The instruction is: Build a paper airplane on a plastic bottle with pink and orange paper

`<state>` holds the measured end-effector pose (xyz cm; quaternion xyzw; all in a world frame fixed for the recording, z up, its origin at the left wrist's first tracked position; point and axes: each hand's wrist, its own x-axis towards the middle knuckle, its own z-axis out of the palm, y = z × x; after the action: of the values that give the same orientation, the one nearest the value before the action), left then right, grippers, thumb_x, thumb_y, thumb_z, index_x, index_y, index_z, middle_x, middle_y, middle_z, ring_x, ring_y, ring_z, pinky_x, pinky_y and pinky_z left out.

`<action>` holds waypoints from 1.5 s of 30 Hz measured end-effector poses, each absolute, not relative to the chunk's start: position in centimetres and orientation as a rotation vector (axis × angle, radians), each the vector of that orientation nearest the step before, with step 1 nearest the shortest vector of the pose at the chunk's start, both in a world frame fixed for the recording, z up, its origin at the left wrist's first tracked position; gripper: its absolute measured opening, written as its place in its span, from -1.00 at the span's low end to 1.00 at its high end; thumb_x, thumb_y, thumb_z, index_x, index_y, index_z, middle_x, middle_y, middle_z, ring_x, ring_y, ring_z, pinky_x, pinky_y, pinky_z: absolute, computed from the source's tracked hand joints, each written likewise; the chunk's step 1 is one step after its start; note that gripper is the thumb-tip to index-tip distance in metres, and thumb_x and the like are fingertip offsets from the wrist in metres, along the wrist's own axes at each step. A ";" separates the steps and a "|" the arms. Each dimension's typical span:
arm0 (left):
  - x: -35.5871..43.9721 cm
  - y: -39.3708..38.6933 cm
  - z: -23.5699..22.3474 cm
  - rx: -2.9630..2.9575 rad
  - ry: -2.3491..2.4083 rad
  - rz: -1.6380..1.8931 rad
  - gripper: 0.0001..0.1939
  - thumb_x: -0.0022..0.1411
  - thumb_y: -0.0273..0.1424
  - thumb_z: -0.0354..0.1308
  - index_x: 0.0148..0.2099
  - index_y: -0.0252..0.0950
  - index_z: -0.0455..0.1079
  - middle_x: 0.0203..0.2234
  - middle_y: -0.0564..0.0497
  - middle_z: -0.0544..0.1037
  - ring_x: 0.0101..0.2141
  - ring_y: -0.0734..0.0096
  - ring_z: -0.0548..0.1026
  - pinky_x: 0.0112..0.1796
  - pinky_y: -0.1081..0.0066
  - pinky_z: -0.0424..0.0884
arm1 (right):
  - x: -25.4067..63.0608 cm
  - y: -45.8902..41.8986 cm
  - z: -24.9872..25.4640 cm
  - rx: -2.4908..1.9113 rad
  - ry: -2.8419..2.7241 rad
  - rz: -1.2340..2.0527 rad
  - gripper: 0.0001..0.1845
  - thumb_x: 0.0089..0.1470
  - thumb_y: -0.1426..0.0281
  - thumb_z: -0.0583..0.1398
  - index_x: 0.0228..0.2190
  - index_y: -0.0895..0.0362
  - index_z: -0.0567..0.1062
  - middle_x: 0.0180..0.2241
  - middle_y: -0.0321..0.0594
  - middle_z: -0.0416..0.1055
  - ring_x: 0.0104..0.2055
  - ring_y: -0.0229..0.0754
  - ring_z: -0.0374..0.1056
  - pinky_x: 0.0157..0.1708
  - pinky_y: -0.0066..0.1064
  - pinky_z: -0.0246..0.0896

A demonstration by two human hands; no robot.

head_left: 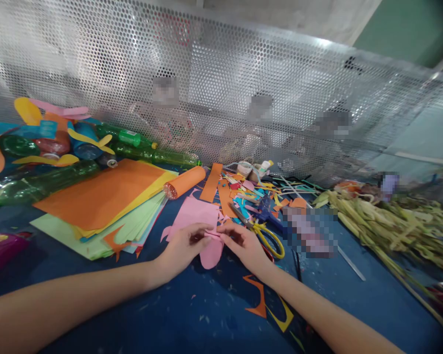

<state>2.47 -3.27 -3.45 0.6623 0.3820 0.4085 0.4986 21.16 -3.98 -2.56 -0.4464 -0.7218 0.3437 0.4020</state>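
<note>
Both my hands meet at the middle of the table, pinching a pink paper cut-out [211, 253] along a fold. My left hand [186, 244] grips its left side, with fingertips and thumb closed on the paper. From the right, my right hand [246, 246] pinches the same fold. A rounded pink flap hangs below my fingertips. Just behind lies a larger pink paper sheet [195, 216], partly covered by my left hand. Yellow-handled scissors [268, 238] rest beside my right hand, near a blue glue gun [268, 211].
Stacked coloured paper [103, 191] and an orange-wrapped bottle [186, 182] lie left. Plastic bottles [51, 179] stand behind. Paper scraps [258, 295] are strewn about; dried husks [391, 226] lie right. A perforated metal screen [214, 73] closes off the back, reflecting blurred people.
</note>
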 end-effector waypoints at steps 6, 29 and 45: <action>2.5 -3.4 -3.4 1.628 0.935 0.979 -0.68 0.14 -0.36 0.08 -0.03 -0.30 0.33 -0.26 -0.05 0.51 -0.24 0.33 0.45 -0.17 0.31 0.36 | 21.3 -3.9 -2.8 -1.158 -1.742 0.791 -0.84 0.06 0.34 0.11 -0.32 0.13 0.42 -0.32 -0.19 0.44 -0.31 -0.21 0.37 -0.28 -0.37 0.31; 2.4 -3.5 -3.2 1.525 0.847 1.086 -0.91 0.14 -0.43 0.06 -0.26 -0.31 0.32 -0.36 0.03 0.41 -0.31 0.42 0.38 -0.26 0.43 0.30 | 21.7 -3.5 -2.2 -1.210 -1.969 0.453 -0.78 0.14 0.38 0.03 -0.20 0.09 0.42 -0.11 -0.11 0.34 0.01 -0.09 0.23 0.03 -0.17 0.10; 2.7 -3.6 -2.7 1.401 0.914 1.044 -0.83 0.10 -0.33 0.14 -0.32 -0.34 0.37 -0.46 0.06 0.40 -0.44 0.48 0.37 -0.43 0.50 0.39 | 20.9 -4.8 -1.6 -1.132 -1.774 0.893 -0.86 0.05 0.37 0.15 -0.34 0.12 0.48 -0.39 -0.25 0.45 -0.33 -0.20 0.37 -0.29 -0.41 0.27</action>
<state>2.72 -3.60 -2.73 0.5925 0.3865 0.4414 0.5520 20.86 -4.79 -1.62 -0.4504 -0.7062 0.3554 0.4148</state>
